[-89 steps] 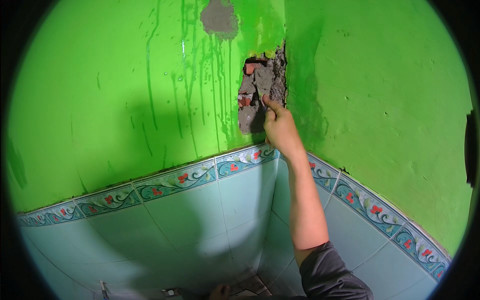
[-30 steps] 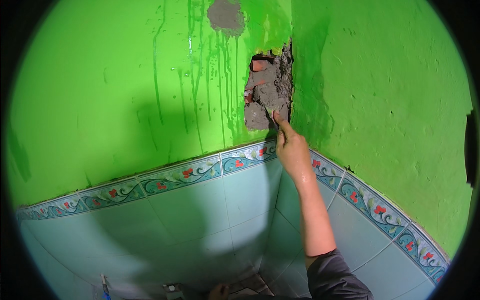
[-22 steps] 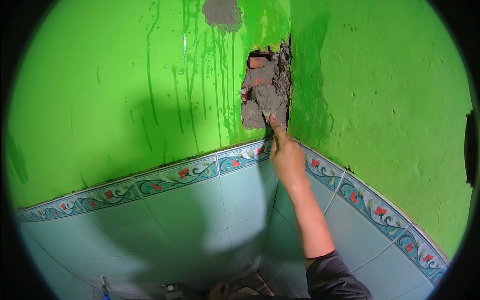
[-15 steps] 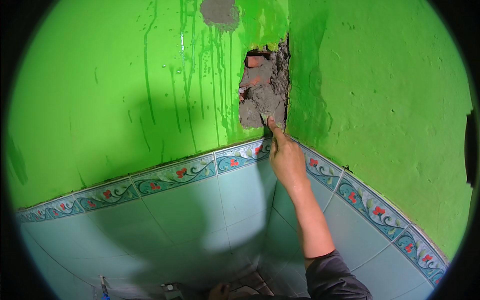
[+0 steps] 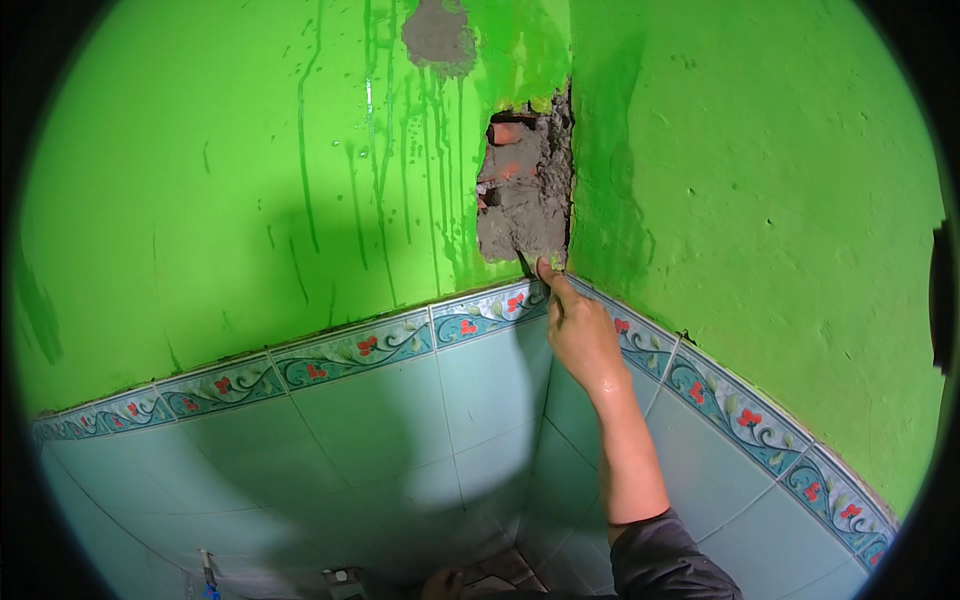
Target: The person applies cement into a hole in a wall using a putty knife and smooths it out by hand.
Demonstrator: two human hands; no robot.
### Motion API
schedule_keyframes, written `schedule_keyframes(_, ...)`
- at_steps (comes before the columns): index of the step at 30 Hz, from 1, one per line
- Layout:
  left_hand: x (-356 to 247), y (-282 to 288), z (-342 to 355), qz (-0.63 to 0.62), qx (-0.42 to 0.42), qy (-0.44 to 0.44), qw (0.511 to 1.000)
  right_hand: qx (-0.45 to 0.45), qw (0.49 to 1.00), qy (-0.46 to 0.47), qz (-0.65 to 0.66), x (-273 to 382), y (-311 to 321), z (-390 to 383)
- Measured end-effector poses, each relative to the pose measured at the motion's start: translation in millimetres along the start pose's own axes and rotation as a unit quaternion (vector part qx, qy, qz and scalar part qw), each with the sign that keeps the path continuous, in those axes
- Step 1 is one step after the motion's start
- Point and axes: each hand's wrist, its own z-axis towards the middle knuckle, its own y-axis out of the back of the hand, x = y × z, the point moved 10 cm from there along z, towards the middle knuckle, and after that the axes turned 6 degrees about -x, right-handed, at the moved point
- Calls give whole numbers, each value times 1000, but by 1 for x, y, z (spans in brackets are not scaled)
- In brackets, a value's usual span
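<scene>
I am looking into a corner where two bright green walls (image 5: 250,200) are meeting, with pale blue tiles (image 5: 380,420) covering the lower part and a flowered border strip (image 5: 350,350) running along their top edge. Just left of the corner line a hole (image 5: 525,195) in the plaster is sitting filled with wet grey mortar, red brick showing at its top; a smaller grey patch (image 5: 438,35) is drying higher up, and dark streaks are running down the paint below it.

My right hand (image 5: 580,335) is reaching up from the lower edge, forearm nearly upright, wrist slightly bent towards the wall. The fingers are curled closed with the index finger (image 5: 552,278) stretched out, its tip touching the bottom edge of the mortar where it meets the border strip, probably because that lower lip is where the fill would sag. I cannot tell whether it is gripping a small tool; a thin dark edge is showing beside the fingertip.

My left hand (image 5: 440,583) is barely showing at the bottom edge, low near the floor; whether it is open or closed I cannot tell.
</scene>
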Motion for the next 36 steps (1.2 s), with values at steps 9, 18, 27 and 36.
schedule_keyframes(9, 1, -7, 5, -31, 1, -25, 999, -52, 992, 27, 115, -6, 23, -12)
schedule_keyframes(18, 31, -12, 10, -26, -18, 0, 999, 57, 850, -279, 444, -16, 17, -5)
schedule_keyframes(27, 40, -14, 30, -61, -32, -53, 996, -75, 978, -43, 190, 31, -15, 11)
schedule_keyframes(36, 16, -4, 7, -10, -4, -19, 1000, -42, 996, -19, 83, 41, -13, 12)
